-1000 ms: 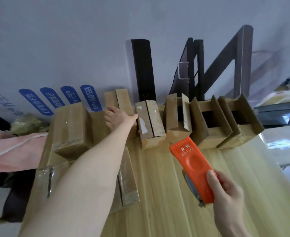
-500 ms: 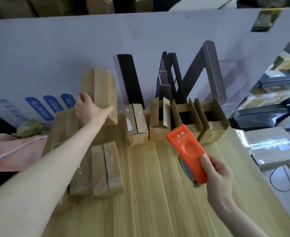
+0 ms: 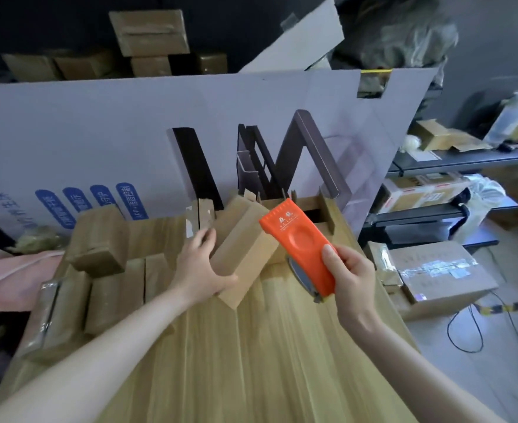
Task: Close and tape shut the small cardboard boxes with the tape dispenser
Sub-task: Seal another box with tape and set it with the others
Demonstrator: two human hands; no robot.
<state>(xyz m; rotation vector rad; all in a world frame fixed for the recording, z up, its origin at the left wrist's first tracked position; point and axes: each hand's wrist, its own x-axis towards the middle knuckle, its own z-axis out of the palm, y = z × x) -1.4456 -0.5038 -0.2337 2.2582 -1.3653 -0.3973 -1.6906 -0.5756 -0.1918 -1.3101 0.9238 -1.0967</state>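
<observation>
My left hand grips a small cardboard box, tilted and lifted over the middle of the wooden table. My right hand holds the orange tape dispenser just right of that box, its blade end pointing down toward me. Behind them, another small box with loose flaps stands at the table's far edge, and open boxes sit partly hidden behind the dispenser. Taped boxes are stacked at the left.
A tall white printed panel with dark metal profiles leaning on it walls off the table's far side. To the right, shelves and a large carton on the floor. Pink cloth lies at the left edge.
My left hand left the box it had raised onto the left stack, moved right, and now grips a different box pulled out of the back row. The dispenser stayed in my right hand.
</observation>
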